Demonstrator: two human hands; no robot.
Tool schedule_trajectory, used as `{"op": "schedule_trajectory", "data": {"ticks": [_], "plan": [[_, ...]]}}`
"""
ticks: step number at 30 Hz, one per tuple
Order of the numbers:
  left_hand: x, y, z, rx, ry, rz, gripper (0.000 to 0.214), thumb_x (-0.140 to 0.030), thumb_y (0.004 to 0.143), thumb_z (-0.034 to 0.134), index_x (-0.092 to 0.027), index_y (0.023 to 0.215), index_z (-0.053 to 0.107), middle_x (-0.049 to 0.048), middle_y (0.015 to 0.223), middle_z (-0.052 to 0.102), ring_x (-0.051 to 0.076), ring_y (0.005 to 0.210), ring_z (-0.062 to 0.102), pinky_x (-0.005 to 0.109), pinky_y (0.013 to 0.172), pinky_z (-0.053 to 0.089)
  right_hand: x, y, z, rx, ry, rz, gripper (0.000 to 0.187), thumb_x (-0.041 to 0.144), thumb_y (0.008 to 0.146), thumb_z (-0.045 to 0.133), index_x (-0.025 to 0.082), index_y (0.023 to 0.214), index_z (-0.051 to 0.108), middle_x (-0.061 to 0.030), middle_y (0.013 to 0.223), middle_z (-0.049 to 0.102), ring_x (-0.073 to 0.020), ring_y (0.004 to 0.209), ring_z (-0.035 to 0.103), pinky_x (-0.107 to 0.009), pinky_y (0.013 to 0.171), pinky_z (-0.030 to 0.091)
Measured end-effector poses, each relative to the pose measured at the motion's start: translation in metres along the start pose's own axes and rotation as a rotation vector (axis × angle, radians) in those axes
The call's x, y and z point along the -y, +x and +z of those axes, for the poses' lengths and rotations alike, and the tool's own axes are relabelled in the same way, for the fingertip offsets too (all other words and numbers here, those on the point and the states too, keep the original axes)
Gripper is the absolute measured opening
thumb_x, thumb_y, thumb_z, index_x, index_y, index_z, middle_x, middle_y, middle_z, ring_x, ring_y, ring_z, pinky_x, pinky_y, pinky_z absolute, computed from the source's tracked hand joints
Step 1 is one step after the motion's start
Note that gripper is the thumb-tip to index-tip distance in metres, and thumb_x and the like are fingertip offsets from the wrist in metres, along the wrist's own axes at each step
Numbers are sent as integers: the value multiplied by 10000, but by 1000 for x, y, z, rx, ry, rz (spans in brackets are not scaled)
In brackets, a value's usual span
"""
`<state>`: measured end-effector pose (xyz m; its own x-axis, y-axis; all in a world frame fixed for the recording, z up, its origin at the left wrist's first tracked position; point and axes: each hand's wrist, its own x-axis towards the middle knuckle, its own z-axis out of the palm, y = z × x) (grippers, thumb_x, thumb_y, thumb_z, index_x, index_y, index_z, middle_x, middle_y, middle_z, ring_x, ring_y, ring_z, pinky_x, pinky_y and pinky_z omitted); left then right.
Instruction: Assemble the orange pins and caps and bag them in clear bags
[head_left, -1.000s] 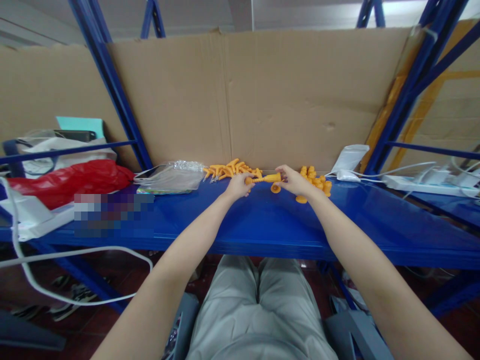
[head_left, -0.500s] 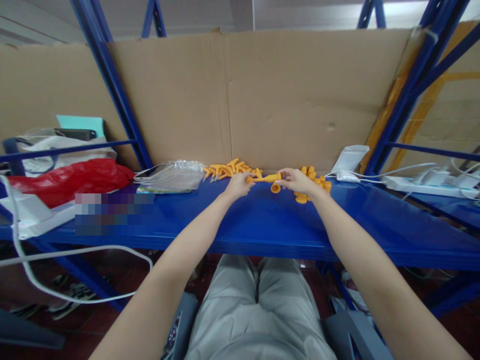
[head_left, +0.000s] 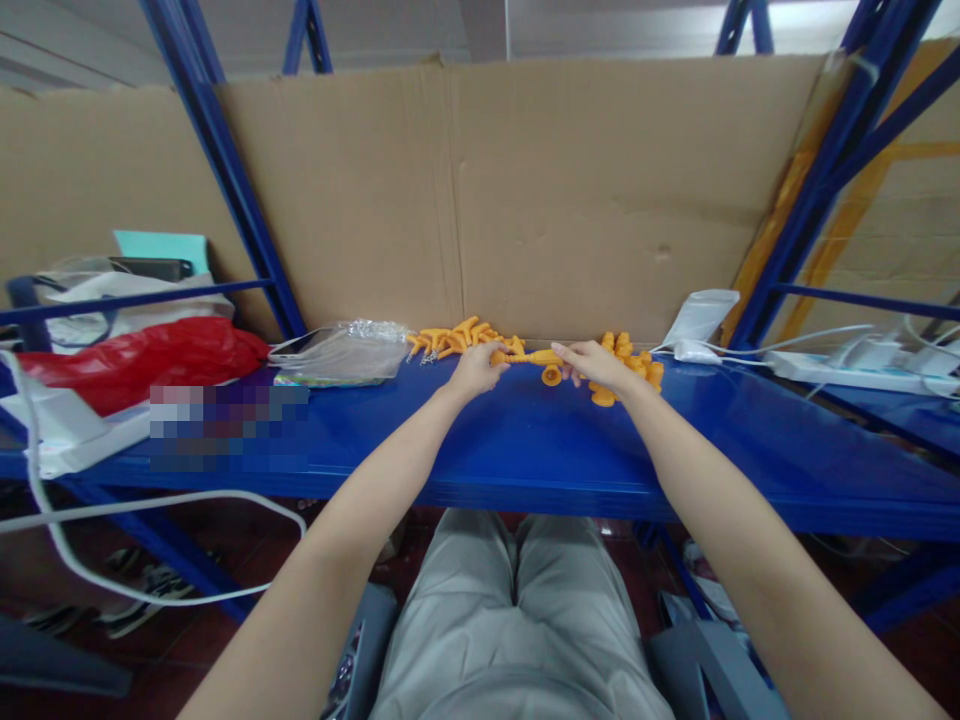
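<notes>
Between my two hands I hold a long orange plastic part (head_left: 534,356) just above the blue shelf (head_left: 525,440). My left hand (head_left: 475,370) is closed on its left end. Closed on the right end is my right hand (head_left: 595,363). A small orange cap (head_left: 551,376) lies on the shelf below the part. Behind my left hand lies a heap of orange T-shaped pieces (head_left: 459,338). Several orange caps (head_left: 634,364) are heaped behind and beside my right hand.
A clear plastic bag (head_left: 341,352) lies left of the orange pieces, with a red bag (head_left: 142,360) and white items further left. A white pouch (head_left: 699,318), cables and a power strip (head_left: 855,372) sit at the right. Cardboard (head_left: 525,190) backs the shelf.
My right hand has slid a little along the orange part and dropped slightly toward the shelf. My left hand has barely moved.
</notes>
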<state>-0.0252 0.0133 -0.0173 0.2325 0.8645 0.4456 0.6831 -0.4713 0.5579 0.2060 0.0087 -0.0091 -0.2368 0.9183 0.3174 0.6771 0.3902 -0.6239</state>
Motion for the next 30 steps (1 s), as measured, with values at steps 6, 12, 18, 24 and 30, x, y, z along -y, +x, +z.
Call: {"op": "schedule_trajectory", "data": {"ticks": [6,12,18,24,30], "plan": [[-3,-1,-1,-6,14,7,308,-152,854,652,-118,1159,655,37,723,688,164,561,663,315,695,556,12,-4,5,-73,25,112,720,710,953,328,167,533,543,-61,501,568,-100,418,495,-252,532,453],[-3,-2,1,-4,19,10,304,-136,860,641,-102,1162,660,49,756,702,162,573,669,320,712,563,15,-6,5,-87,-16,133,776,722,961,252,168,512,559,-73,500,569,-108,425,504,-280,567,478],[5,2,2,-54,16,83,284,-121,837,653,-112,1120,674,106,896,734,237,893,727,379,888,541,7,-3,4,-19,7,79,813,774,929,217,159,588,627,-92,543,610,-117,438,508,-284,548,468],[4,1,2,-15,5,46,284,-145,858,624,-113,1139,655,42,678,678,199,594,694,350,698,572,6,-2,4,-18,14,68,778,739,950,246,168,569,612,-88,529,591,-128,468,518,-285,584,467],[-1,-2,1,-12,-17,31,267,-132,846,628,-114,1111,655,6,592,627,173,498,653,294,581,553,5,-2,6,-28,7,104,764,723,960,248,159,620,637,-75,525,587,-120,436,508,-286,577,457]]}}
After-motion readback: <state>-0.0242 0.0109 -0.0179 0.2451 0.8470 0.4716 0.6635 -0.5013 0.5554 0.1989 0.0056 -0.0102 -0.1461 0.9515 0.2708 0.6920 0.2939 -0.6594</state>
